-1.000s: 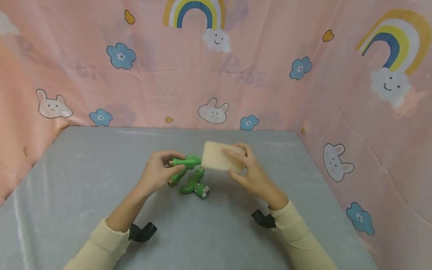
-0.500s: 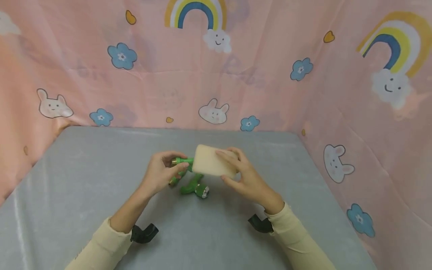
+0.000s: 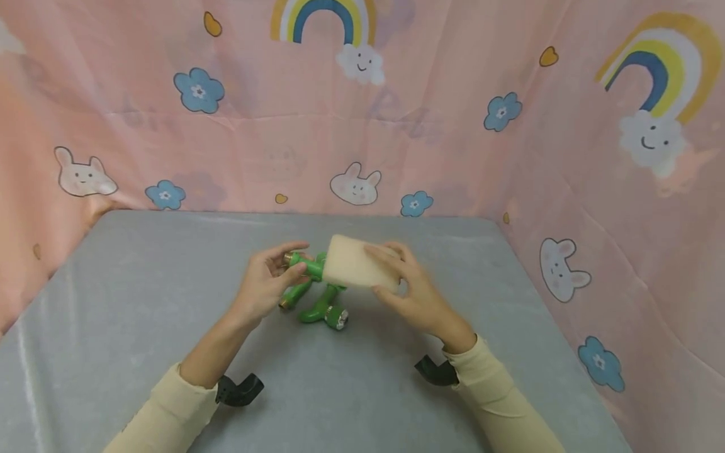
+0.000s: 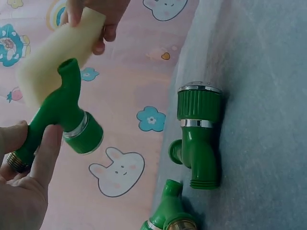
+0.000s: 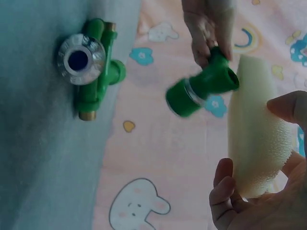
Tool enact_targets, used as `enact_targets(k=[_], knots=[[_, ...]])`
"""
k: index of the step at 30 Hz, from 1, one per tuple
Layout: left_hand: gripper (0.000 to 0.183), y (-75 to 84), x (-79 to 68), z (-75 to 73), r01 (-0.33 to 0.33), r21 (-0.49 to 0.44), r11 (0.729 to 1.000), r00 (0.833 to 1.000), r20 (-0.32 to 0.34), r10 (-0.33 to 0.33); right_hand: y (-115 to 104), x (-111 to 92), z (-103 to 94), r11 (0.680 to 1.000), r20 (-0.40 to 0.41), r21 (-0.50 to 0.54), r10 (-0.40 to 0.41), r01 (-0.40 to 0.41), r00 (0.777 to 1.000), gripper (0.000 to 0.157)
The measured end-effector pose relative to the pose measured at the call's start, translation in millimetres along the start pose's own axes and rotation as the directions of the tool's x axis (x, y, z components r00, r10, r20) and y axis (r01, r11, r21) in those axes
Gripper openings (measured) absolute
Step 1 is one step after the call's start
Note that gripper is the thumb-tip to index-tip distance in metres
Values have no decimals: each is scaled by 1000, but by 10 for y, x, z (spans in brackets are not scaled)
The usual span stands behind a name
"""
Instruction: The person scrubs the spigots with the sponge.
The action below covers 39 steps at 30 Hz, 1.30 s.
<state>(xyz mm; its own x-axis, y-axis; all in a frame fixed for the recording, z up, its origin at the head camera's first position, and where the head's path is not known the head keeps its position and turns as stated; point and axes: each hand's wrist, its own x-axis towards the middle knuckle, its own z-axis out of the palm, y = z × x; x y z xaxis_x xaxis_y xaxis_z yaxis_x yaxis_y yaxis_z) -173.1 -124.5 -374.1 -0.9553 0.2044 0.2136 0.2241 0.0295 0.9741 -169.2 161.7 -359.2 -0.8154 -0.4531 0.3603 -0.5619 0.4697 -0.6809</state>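
My left hand (image 3: 262, 286) pinches a green plastic tap (image 4: 62, 103) near its brass-threaded end, between thumb and fingers. In the left wrist view, the tap hangs above the table with its wide ribbed-collar end pointing down. My right hand (image 3: 419, 292) grips a cream sponge (image 3: 358, 261), thumb on one face and fingers on the other. The sponge's left end lies right at the held tap and hides part of it in the head view. Below them, two more green taps lie on the table: one with a chrome-ringed end (image 4: 199, 139), the other (image 4: 168, 211) beside it.
A grey cloth-covered table (image 3: 141, 314) spreads under both hands. Pink printed curtains (image 3: 442, 138) rise along its back and sides. Black curved wrist mounts (image 3: 240, 390) stick out from both sleeves.
The right hand has carried the sponge left, up against and over the held tap. The tap has tilted, its threaded end now higher in the left hand. The taps on the table stay put.
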Motion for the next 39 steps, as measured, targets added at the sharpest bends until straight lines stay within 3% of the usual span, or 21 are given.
enact_targets(k=[4, 7, 11, 14, 19, 23, 28, 34, 37, 39], knots=[[36, 33, -16, -3, -17, 26, 1000, 1000, -24, 18, -23, 15, 65, 1000, 61, 5, 31, -31, 998, 63], [31, 53, -22, -10, -14, 35, 999, 999, -35, 16, -9, 16, 10, 997, 71, -15, 83, -82, 994, 63], [45, 54, -13, -3, 3, -9, 1000, 999, -48, -3, 8, 1, -125, 994, 38, -18, 113, -112, 993, 63], [58, 43, -5, 24, 19, -56, 998, 997, -67, -23, 1, 0, -162, 998, -21, -2, 63, -63, 998, 65], [47, 27, -5, 88, 20, -51, 999, 998, -55, -23, -47, 4, -4, 995, -59, -7, -97, 96, 994, 62], [48, 24, -26, 117, -7, -8, 1000, 1000, -18, 7, -72, 0, 158, 989, -43, -46, -140, 138, 989, 59], [44, 38, -60, 93, -49, 36, 998, 999, -21, 50, -65, -18, 160, 992, -27, -109, -59, 56, 998, 59], [42, 37, -63, 42, -79, 54, 995, 996, -26, 80, 4, -29, -121, 987, -37, -145, 62, -67, 997, 58], [46, 30, -43, 60, -100, 58, 993, 995, -9, 101, 14, -20, -207, 995, -90, -83, 52, -60, 995, 60], [49, 32, -33, 76, -99, 58, 993, 995, -6, 100, 7, -10, -192, 998, -136, -60, 4, -13, 991, 60]])
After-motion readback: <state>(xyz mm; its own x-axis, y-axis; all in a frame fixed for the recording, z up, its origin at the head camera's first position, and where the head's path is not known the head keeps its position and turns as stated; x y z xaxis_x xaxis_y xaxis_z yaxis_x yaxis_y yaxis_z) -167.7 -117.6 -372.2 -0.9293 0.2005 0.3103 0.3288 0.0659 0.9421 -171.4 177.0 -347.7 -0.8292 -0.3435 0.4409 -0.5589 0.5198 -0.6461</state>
